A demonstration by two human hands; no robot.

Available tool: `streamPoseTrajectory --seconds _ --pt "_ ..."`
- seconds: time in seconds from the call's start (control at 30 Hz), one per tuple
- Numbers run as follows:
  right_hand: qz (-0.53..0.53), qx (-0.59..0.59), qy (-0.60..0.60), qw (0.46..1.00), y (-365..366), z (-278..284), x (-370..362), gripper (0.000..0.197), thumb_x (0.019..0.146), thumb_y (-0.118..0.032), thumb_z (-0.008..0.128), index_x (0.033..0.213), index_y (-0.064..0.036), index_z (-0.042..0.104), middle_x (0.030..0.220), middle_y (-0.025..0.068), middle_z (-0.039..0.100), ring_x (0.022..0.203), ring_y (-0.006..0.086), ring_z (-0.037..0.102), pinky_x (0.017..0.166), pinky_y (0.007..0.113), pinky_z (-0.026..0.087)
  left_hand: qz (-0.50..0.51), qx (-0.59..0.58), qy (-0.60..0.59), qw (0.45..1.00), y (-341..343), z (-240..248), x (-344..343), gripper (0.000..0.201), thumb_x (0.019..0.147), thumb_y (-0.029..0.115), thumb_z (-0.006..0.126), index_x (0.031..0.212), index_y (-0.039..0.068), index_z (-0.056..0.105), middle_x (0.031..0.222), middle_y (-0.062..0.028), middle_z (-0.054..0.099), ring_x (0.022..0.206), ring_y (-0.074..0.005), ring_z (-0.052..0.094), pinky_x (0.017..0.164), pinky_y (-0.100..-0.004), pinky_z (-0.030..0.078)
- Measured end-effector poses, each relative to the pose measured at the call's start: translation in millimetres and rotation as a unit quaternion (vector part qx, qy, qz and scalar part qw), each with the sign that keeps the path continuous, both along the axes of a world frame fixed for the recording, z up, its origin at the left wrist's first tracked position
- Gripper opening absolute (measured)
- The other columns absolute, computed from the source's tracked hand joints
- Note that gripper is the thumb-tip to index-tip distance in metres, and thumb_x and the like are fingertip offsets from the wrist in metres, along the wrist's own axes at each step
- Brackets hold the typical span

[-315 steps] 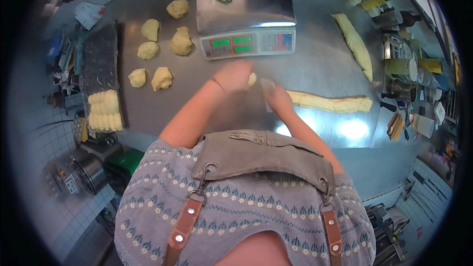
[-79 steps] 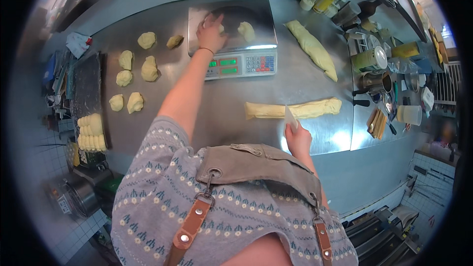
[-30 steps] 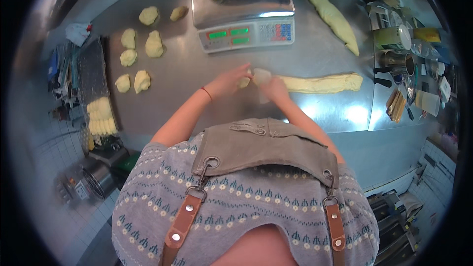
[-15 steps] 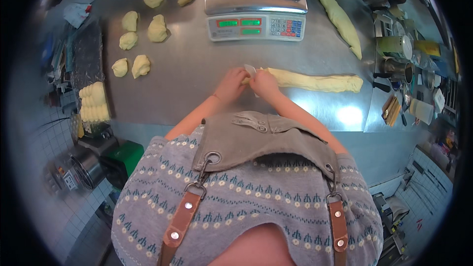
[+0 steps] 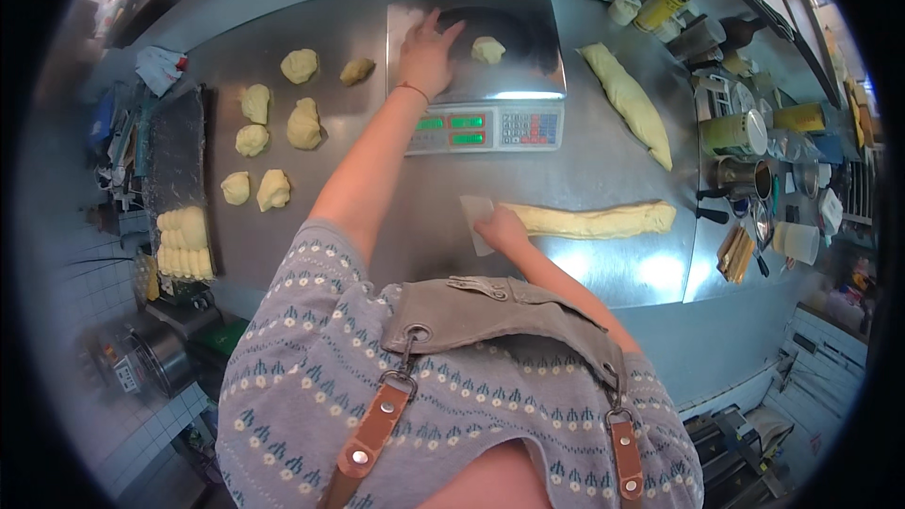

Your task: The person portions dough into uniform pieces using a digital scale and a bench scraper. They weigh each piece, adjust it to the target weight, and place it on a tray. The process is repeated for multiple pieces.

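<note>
My left hand (image 5: 429,57) reaches over the left part of the steel weighing plate (image 5: 528,80) of a scale, its thumb and fingers apart. What lies under the palm, if anything, is hidden. Just right of the fingers, a small lump of pale dough (image 5: 487,49) rests on the plate. Nearer me, my right hand (image 5: 502,228) grips a whitish, see-through dough scraper (image 5: 478,226), its flat blade tilted toward the left. That hand is at the left end of a long dough roll (image 5: 599,221) lying crosswise on the steel table.
Several dough lumps (image 5: 304,123) sit at the left of the steel table (image 5: 377,236). Farther left is a dark tray (image 5: 176,151) with shaped dough (image 5: 184,243). A second dough roll (image 5: 630,106) lies right of the scale. Containers and tools, including a metal pot (image 5: 745,177), crowd the right edge.
My left hand has moved from the dough roll's end up to the scale. A dough lump now shows nearer the plate's middle. My right hand stays by the roll with the scraper; the view has shifted.
</note>
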State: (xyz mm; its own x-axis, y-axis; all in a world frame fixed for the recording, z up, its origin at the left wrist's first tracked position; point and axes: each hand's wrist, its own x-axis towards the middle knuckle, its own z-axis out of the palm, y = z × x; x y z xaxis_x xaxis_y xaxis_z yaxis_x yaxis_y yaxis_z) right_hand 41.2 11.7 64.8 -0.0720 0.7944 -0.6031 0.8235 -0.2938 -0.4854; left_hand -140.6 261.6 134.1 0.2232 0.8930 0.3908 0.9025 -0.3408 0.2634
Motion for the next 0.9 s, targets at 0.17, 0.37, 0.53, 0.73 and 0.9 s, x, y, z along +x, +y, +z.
streamPoseTrajectory --seconds 0.17,0.37,0.53,0.73,0.9 --pt "-0.007 0.001 0.025 1.0 -3 -15 5 0.045 0.074 -0.038 0.064 0.09 0.0041 0.068 0.089 0.0269 0.068 0.087 0.0423 0.066 0.078 0.049 0.054 0.042 -0.148 -0.305 0.94 38 17 -64 0.027 0.089 0.016 0.061 0.115 0.013 0.064 0.108 -0.0059 0.066 0.095 -0.0227 0.064 0.086 -0.0383 0.052" --pt "0.019 0.016 0.009 1.0 1 -11 5 0.046 0.074 -0.037 0.065 0.092 0.0052 0.068 0.087 0.0276 0.067 0.085 0.0431 0.066 0.076 0.049 0.054 0.125 -0.18 -0.404 0.888 94 30 -158 0.05 0.095 0.038 0.05 0.133 0.005 0.052 0.146 -0.0182 0.041 0.135 -0.0343 0.038 0.107 -0.0425 0.035" --pt "-0.078 0.1 0.007 0.992 -32 15 50 0.041 0.077 -0.033 0.064 0.095 0.0033 0.068 0.082 0.0278 0.067 0.08 0.0441 0.066 0.073 0.05 0.053 0.127 -0.106 -0.236 0.958 56 29 -114 0.055 0.089 0.033 0.064 0.136 0.006 0.052 0.148 -0.0245 0.037 0.137 -0.0352 0.038 0.108 -0.041 0.037" --pt "-0.17 0.124 0.006 0.978 -53 33 93 0.036 0.079 -0.029 0.063 0.098 0.0012 0.068 0.082 0.0257 0.067 0.078 0.0427 0.066 0.07 0.05 0.053 -0.179 -0.252 -0.265 0.913 -133 -20 5 0.03 0.082 0.016 0.069 0.111 0.008 0.066 0.109 -0.0088 0.067 0.099 -0.0211 0.064 0.087 -0.0342 0.051" --pt "-0.091 0.103 -0.064 0.988 -41 11 69 0.027 0.081 -0.023 0.059 0.095 -0.0011 0.066 0.081 0.0242 0.067 0.076 0.0424 0.066 0.07 0.05 0.053 -0.279 -0.303 -0.165 0.896 -236 -74 67 0.053 0.075 0.019 0.075 0.123 0.008 0.055 0.121 -0.0131 0.057 0.113 -0.0345 0.054 0.095 -0.0425 0.046"
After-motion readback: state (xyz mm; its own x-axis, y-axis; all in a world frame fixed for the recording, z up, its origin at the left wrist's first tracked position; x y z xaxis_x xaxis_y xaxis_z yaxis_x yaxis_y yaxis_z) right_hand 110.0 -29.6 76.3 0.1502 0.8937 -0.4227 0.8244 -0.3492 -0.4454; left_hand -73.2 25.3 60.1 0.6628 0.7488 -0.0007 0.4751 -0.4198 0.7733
